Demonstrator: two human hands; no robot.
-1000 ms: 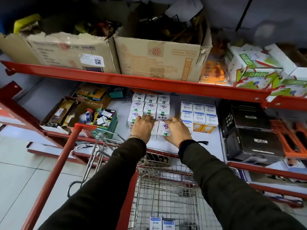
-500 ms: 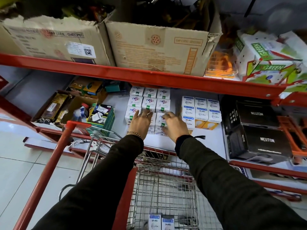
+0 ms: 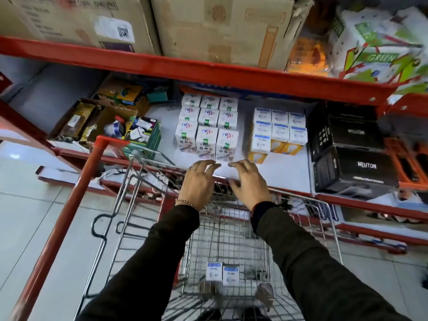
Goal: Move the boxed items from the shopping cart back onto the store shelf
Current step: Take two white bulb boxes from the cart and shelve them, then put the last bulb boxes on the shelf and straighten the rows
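Change: both hands have let go of the white boxes (image 3: pixel 206 126) on the shelf (image 3: pixel 273 167) and pulled back; that batch is placed.
Hands: left hand (image 3: pixel 198 181) and right hand (image 3: pixel 249 181) spread, empty.
Remaining: two boxes (image 3: pixel 222 273) upright in the cart (image 3: pixel 333 230), below the wrists.
Axis: vertical, printed faces toward the person.

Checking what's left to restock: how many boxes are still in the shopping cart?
2. Both stand side by side on the shopping cart floor near its near end: the left box and the right box. The arms cover part of the basket, so more may be hidden.
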